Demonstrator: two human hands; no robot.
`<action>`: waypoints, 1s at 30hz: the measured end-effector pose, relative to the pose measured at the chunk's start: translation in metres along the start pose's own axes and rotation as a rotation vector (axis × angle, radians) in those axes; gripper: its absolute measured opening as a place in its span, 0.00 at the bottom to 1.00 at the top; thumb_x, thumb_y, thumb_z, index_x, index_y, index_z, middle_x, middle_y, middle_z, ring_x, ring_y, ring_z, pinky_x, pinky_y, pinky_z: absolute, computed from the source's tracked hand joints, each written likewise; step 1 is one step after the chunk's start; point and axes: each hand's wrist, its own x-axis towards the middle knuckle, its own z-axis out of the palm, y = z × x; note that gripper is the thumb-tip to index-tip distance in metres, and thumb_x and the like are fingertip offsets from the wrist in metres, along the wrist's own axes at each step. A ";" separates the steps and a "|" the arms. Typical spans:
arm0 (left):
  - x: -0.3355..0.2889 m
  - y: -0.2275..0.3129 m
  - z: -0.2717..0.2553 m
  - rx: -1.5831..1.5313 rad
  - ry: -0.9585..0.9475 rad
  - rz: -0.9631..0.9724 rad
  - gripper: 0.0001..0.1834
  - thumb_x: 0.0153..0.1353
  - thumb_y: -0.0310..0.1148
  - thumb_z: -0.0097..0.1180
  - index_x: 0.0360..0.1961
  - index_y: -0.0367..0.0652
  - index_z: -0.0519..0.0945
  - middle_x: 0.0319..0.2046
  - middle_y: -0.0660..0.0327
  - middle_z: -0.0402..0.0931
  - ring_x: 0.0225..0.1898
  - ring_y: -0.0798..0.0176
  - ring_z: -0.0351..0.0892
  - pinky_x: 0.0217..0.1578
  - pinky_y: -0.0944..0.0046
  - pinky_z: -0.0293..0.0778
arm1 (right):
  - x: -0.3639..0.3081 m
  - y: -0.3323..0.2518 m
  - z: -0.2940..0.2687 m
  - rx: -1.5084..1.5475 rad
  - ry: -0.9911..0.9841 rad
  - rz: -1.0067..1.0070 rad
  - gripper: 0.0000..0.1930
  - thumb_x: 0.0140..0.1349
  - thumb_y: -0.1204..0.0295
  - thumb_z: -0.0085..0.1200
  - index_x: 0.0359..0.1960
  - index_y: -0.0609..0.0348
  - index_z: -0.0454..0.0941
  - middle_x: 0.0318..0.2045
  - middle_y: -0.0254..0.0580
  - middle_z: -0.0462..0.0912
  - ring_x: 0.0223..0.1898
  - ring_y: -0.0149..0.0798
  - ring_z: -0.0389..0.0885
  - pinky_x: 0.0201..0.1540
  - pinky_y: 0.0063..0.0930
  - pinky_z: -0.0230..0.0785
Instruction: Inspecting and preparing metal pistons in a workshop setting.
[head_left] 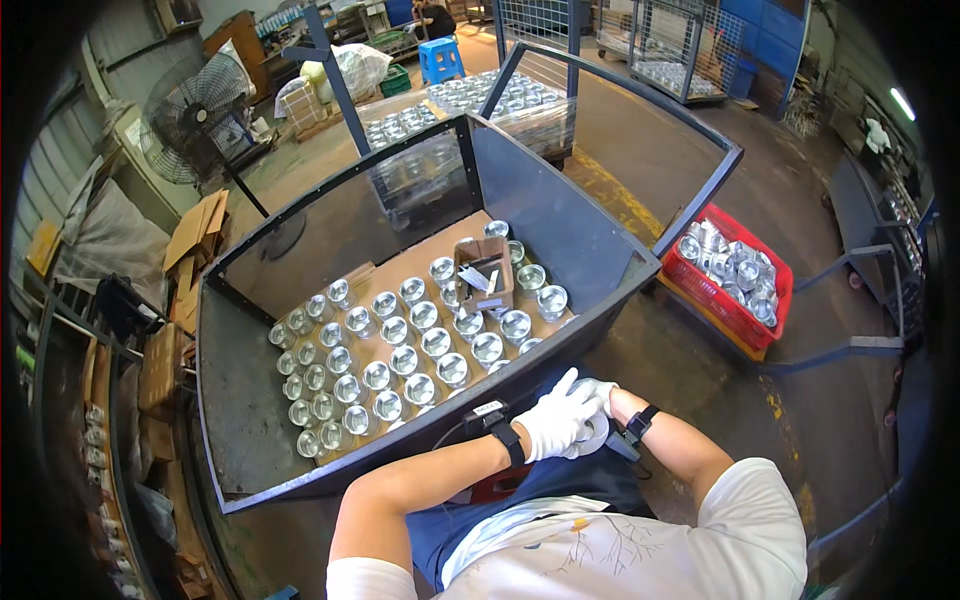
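My left hand (552, 422), in a white glove, is closed on a silvery round metal part (592, 437) close to my lap. My right hand (601, 393), gloved as well, meets it from the right and is closed around the same part, though most of its fingers are hidden. Black straps with small devices circle both wrists. Just beyond my hands is the dark metal bin (430, 437), where several rows of shiny cup-shaped metal parts (403, 360) stand on brown cardboard.
An open brown box (497, 272) with small items sits among the parts. To the right, a red plastic basket (708, 283) holds piled metal parts. A floor fan (195, 115) stands at the left; a wrapped pallet (415, 175) of similar parts and a blue stool (440, 62) are farther back.
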 end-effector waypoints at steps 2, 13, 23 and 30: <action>-0.003 0.005 0.011 -0.003 0.071 -0.054 0.22 0.46 0.40 0.69 0.46 0.53 0.84 0.61 0.53 0.65 0.71 0.47 0.56 0.69 0.31 0.47 | 0.000 0.000 -0.002 0.009 -0.013 -0.012 0.17 0.72 0.73 0.40 0.57 0.62 0.76 0.50 0.41 0.82 0.48 0.36 0.81 0.53 0.32 0.73; -0.006 0.010 0.034 -0.150 0.255 -0.304 0.18 0.50 0.42 0.68 0.43 0.53 0.84 0.59 0.53 0.67 0.68 0.47 0.58 0.68 0.30 0.47 | -0.008 -0.008 0.006 0.058 -0.061 -0.039 0.15 0.70 0.75 0.39 0.51 0.61 0.78 0.46 0.43 0.82 0.46 0.39 0.81 0.52 0.34 0.74; -0.003 0.001 0.012 0.025 0.109 -0.094 0.18 0.46 0.42 0.68 0.42 0.58 0.87 0.60 0.55 0.67 0.67 0.47 0.59 0.69 0.30 0.48 | 0.036 0.036 -0.027 0.046 0.018 -0.037 0.12 0.67 0.73 0.44 0.44 0.60 0.80 0.43 0.41 0.83 0.41 0.39 0.82 0.43 0.37 0.75; -0.011 0.016 0.030 0.033 0.299 -0.303 0.19 0.49 0.44 0.67 0.44 0.58 0.86 0.64 0.53 0.64 0.68 0.48 0.58 0.68 0.30 0.47 | 0.023 0.014 -0.013 0.124 0.101 0.111 0.12 0.68 0.73 0.43 0.45 0.61 0.80 0.43 0.42 0.83 0.42 0.40 0.82 0.45 0.36 0.74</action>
